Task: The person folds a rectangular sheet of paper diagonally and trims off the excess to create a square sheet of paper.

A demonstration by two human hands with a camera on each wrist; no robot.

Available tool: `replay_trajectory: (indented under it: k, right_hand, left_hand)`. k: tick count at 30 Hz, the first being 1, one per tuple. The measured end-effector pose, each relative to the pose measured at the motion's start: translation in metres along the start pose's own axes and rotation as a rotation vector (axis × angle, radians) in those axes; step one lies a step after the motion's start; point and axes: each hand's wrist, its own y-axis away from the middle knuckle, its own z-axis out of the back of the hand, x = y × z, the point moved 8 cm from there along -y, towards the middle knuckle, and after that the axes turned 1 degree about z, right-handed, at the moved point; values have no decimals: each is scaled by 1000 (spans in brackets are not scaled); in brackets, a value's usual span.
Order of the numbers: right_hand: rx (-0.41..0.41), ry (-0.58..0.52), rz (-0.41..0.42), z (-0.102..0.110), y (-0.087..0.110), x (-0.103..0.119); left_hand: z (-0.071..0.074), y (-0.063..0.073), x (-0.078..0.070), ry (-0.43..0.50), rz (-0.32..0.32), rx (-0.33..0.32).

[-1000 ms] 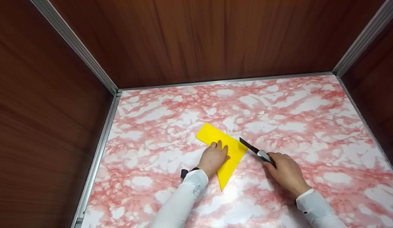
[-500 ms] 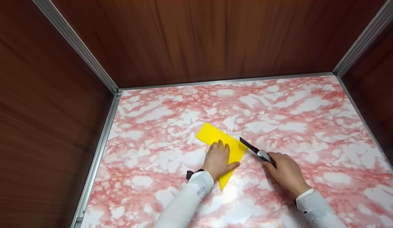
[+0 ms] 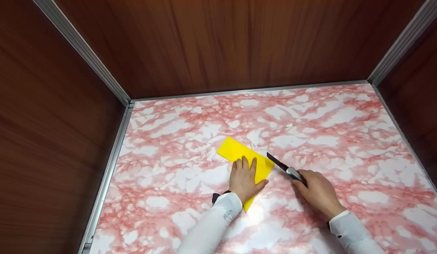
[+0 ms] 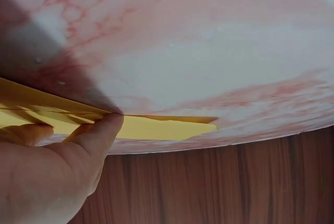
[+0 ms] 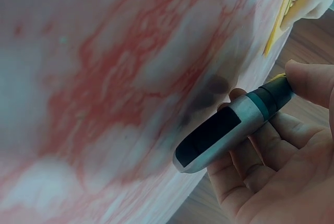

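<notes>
A folded piece of yellow paper (image 3: 236,148) lies on the table, a long strip at the far side with a pointed end toward me. Flat on it rests my left hand (image 3: 244,180), its fingers spread and the thumb out to the right. In the left wrist view the paper (image 4: 172,128) shows folded layers, with a fingertip on its edge. My right hand (image 3: 319,190) grips a utility knife (image 3: 292,173), its dark blade out and pointing to the paper's right corner. Whether blade and paper touch I cannot tell. The knife's grey and black handle (image 5: 219,135) fills the right wrist view.
The table (image 3: 169,148) has a red and white marbled top. Brown wood-grain panels (image 3: 222,46) with metal edging stand at its back, left and right.
My left hand has slid slightly right and turned upright on the paper, its thumb now spread out across the right edge. The right hand and the knife have stayed in place.
</notes>
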Motion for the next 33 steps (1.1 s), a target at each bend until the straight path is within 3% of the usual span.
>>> replay_trajectory:
  k: [6,16,26,33]
  right_hand:
    - [-9,-10,6,0,1,-1]
    - [17,-11,-17,-1,1,-6]
    - [-20,-4,57,5,5,-8]
    - [-26,53,152,13,8,-11]
  left_hand:
    - [2,-1,0,-2,10,-29]
    - [12,-8,7,-89,-12,-138]
    - [19,-8,17,58,-39,-159]
    - [31,-7,26,159,-80,-271]
